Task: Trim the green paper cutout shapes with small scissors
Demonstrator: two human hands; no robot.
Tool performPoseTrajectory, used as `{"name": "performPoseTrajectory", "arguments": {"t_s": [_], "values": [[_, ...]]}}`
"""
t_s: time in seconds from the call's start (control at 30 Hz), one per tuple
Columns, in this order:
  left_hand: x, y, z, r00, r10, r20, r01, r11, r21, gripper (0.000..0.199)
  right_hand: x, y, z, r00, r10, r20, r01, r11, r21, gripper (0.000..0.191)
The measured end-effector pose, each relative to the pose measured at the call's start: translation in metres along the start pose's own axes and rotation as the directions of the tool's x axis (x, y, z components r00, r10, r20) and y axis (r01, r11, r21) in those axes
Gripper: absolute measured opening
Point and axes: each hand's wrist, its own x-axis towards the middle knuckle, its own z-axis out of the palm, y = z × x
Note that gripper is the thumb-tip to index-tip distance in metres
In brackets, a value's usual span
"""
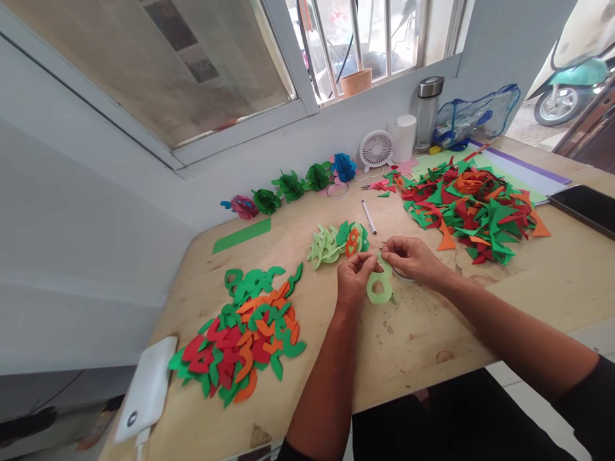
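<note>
A light green paper cut-out with a round hole hangs between my hands, low over the wooden table. My left hand pinches its left edge between thumb and fingers. Opposite, my right hand is closed in a pinch at the top of the same piece. Part of a thin white ring shows beneath the right hand, mostly hidden. Just beyond my left hand lies a small pile of light green cut-outs, with darker green ones and an orange cut-out beside it.
Left is a heap of green, red and orange cut-outs; right, a pile of paper scraps. A white pen, small fan, glass bottle, phone and white power bank surround the work area. Folded paper ornaments line the wall.
</note>
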Motion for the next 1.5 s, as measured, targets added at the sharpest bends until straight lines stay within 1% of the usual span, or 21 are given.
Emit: {"name": "performPoseTrajectory", "arguments": {"t_s": [0.07,0.13,0.3,0.43,0.6,0.7,0.77,0.83,1.0,1.07,1.13,1.23,1.33,1.5], "values": [[-0.0002,0.0005,-0.0003,0.999,-0.032,0.012,0.032,0.999,-0.036,0.029,0.0003,0.0001,-0.0007,1.0,0.005,-0.019,-0.005,1.0,-0.008,0.015],[-0.0004,0.0008,-0.0005,0.997,-0.063,0.046,0.067,0.993,-0.092,0.035,0.0008,0.0007,-0.0016,0.999,0.008,-0.037,-0.008,1.0,-0.012,0.014],[-0.0003,-0.001,-0.0002,0.988,-0.099,0.117,0.113,0.986,-0.124,0.029,0.0012,-0.001,-0.0024,0.998,0.019,-0.055,-0.019,1.0,0.009,0.016],[0.0006,-0.0047,0.0001,0.984,-0.135,0.12,0.149,0.981,-0.124,0.031,-0.0002,-0.0059,-0.0016,0.999,0.041,-0.028,-0.039,0.997,0.066,0.021],[0.0004,-0.0046,-0.0001,0.984,-0.136,0.116,0.148,0.984,-0.099,0.031,-0.0019,-0.0081,-0.0007,0.997,0.069,0.047,-0.076,0.985,0.153,0.027],[-0.0005,-0.0016,0.0002,0.989,-0.098,0.114,0.108,0.991,-0.084,0.028,-0.0014,-0.0059,-0.0003,0.995,0.061,0.075,-0.075,0.979,0.191,0.03],[-0.0013,0.0004,0.0006,0.991,-0.077,0.108,0.085,0.994,-0.075,0.026,-0.0008,-0.0047,0.0002,0.996,0.06,0.067,-0.074,0.973,0.219,0.033],[-0.0021,0.002,0.0011,0.991,-0.083,0.108,0.09,0.994,-0.056,0.026,-0.0004,-0.0044,0.0007,0.996,0.067,0.058,-0.079,0.969,0.234,0.034],[-0.0034,0.0027,0.0025,0.989,-0.105,0.106,0.107,0.994,-0.017,0.028,-0.0014,-0.0063,0.0015,0.995,0.074,0.06,-0.083,0.983,0.161,0.031],[-0.0031,0.0011,0.0027,0.986,-0.11,0.124,0.114,0.993,-0.022,0.027,-0.0017,-0.0069,0.0014,0.996,0.07,0.047,-0.077,0.985,0.154,0.031],[-0.0024,-0.001,0.0025,0.979,-0.123,0.165,0.13,0.991,-0.036,0.027,-0.0018,-0.0068,0.001,0.997,0.07,0.034,-0.075,0.984,0.163,0.032],[-0.001,-0.0032,0.0013,0.968,-0.143,0.209,0.155,0.987,-0.044,0.028,-0.0015,-0.0059,0.0006,0.997,0.071,0.038,-0.077,0.978,0.192,0.033],[0.0001,-0.003,-0.0003,0.968,-0.154,0.196,0.164,0.986,-0.033,0.031,-0.0005,-0.0041,0.0004,0.996,0.071,0.051,-0.081,0.971,0.226,0.036],[0.0007,-0.0033,-0.0023,0.967,-0.182,0.181,0.196,0.979,-0.062,0.034,0.0014,-0.0028,-0.0001,0.995,0.101,0.009,-0.1,0.963,0.248,0.036]]}}
